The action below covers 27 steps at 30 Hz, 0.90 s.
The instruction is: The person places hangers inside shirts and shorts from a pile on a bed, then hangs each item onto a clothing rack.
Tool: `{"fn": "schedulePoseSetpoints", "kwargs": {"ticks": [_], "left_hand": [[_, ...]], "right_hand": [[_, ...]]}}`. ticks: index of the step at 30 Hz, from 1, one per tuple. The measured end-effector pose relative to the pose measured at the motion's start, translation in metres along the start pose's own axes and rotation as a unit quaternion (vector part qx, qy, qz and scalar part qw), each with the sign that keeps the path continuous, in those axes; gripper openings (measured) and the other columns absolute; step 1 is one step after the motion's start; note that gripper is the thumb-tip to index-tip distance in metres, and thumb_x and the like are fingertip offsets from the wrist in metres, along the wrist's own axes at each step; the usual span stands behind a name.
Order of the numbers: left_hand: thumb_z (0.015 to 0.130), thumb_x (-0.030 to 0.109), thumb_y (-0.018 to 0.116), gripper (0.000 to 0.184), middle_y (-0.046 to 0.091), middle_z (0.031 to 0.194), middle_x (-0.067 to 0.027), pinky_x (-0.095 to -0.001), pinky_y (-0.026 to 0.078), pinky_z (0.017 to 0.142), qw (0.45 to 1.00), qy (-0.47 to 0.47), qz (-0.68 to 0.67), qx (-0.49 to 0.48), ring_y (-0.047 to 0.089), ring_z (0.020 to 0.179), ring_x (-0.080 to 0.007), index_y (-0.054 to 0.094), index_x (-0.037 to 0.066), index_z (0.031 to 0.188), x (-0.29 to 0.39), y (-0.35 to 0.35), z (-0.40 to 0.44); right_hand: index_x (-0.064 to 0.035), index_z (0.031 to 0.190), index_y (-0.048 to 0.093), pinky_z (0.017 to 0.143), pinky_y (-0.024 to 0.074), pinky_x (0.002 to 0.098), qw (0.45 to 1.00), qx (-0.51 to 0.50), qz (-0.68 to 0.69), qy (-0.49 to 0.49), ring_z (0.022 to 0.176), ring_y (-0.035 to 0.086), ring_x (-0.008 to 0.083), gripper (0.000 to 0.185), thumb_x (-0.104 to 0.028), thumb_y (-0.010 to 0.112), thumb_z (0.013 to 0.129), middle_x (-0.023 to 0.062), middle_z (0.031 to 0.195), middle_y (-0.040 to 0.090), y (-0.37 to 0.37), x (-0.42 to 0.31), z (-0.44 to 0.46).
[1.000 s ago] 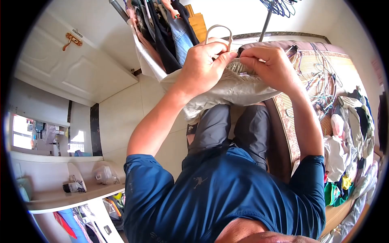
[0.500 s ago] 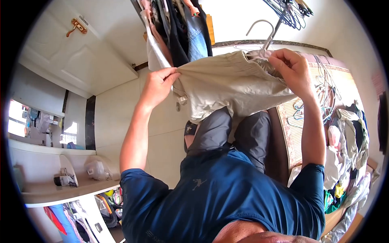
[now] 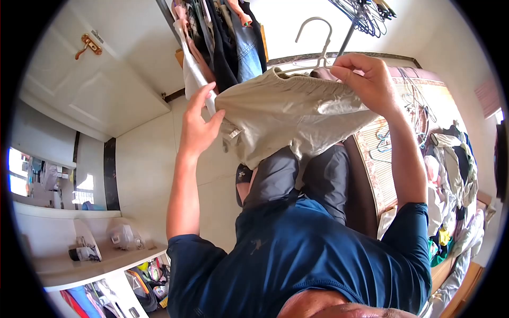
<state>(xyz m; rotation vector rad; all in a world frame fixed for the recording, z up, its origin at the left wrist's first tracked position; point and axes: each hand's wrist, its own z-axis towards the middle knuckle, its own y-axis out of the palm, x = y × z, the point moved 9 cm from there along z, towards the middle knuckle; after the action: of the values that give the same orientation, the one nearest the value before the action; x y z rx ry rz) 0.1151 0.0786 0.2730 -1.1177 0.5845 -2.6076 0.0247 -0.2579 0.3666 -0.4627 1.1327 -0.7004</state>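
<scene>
Beige shorts (image 3: pixel 286 114) with a gathered waistband hang in front of my knees, spread on a light hanger (image 3: pixel 322 45) whose hook rises above the waistband. My right hand (image 3: pixel 366 82) pinches the shorts' waistband at its right end, close to the hanger. At the left end, my left hand (image 3: pixel 200 122) is open, thumb and fingers apart around the edge of the fabric, the fingertips beside it. The hanger's lower part is mostly hidden inside the shorts.
Hung clothes (image 3: pixel 225 47) fill a rack at the upper left, near a white door (image 3: pixel 79 79). Loose hangers (image 3: pixel 416 106) and piled clothes (image 3: pixel 450 175) lie on the mat-covered bed (image 3: pixel 374 175) at right. More hangers (image 3: pixel 363 16) hang on a stand. Shelves (image 3: pixel 106 259) are lower left.
The hands moved apart from the hanger's hook, and the shorts spread out between them. Since the last earlier frame, my left hand has opened and let go of the shorts' left end.
</scene>
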Motion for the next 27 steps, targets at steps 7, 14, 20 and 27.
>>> {"fn": "schedulePoseSetpoints", "kwargs": {"ticks": [7, 14, 20, 27], "left_hand": [[0.089, 0.017, 0.084, 0.048, 0.073, 0.125, -0.0193, -0.0386, 0.056, 0.099, 0.988, 0.07, -0.04, -0.134, 0.072, 0.112, -0.0291, 0.069, 0.001, 0.132, 0.08, 0.042, 0.031], [0.096, 0.014, 0.08, 0.029, 0.077, 0.093, -0.0078, -0.0281, 0.055, 0.074, 0.97, 0.018, -0.064, -0.234, 0.067, 0.08, -0.0078, 0.071, -0.001, 0.12, 0.094, 0.067, 0.049], [0.097, 0.006, 0.075, 0.021, 0.078, 0.095, -0.0104, -0.0282, 0.055, 0.076, 0.99, 0.051, 0.009, -0.134, 0.069, 0.081, -0.0113, 0.073, -0.001, 0.117, 0.067, 0.052, 0.055], [0.093, -0.001, 0.073, 0.016, 0.075, 0.092, -0.016, -0.0328, 0.056, 0.073, 0.988, 0.098, -0.089, -0.076, 0.073, 0.078, -0.0247, 0.075, -0.005, 0.108, 0.082, 0.05, 0.07]], "right_hand": [[0.0006, 0.104, 0.075, 0.08, 0.0538, 0.0278, 0.999, -0.012, 0.001, -0.043, 0.086, 0.066, 0.0086, 0.016, -0.014, 0.075, 0.098, 0.0017, 0.089, 0.074, 0.015, -0.018, 0.001], [-0.0017, 0.106, 0.078, 0.077, 0.0559, 0.0361, 0.992, 0.037, -0.037, -0.115, 0.081, 0.072, 0.0244, 0.021, -0.02, 0.072, 0.098, 0.0125, 0.094, 0.076, 0.01, -0.022, 0.004], [0.0, 0.105, 0.078, 0.073, 0.0548, 0.0338, 0.997, 0.071, -0.02, 0.002, 0.078, 0.07, 0.0178, 0.022, -0.02, 0.074, 0.098, 0.0107, 0.086, 0.076, -0.019, 0.002, 0.0], [-0.002, 0.126, 0.071, 0.096, 0.0554, 0.0381, 0.995, 0.05, -0.08, -0.025, 0.108, 0.07, 0.0228, 0.044, -0.025, 0.081, 0.089, 0.013, 0.115, 0.073, -0.065, 0.002, -0.029]]}}
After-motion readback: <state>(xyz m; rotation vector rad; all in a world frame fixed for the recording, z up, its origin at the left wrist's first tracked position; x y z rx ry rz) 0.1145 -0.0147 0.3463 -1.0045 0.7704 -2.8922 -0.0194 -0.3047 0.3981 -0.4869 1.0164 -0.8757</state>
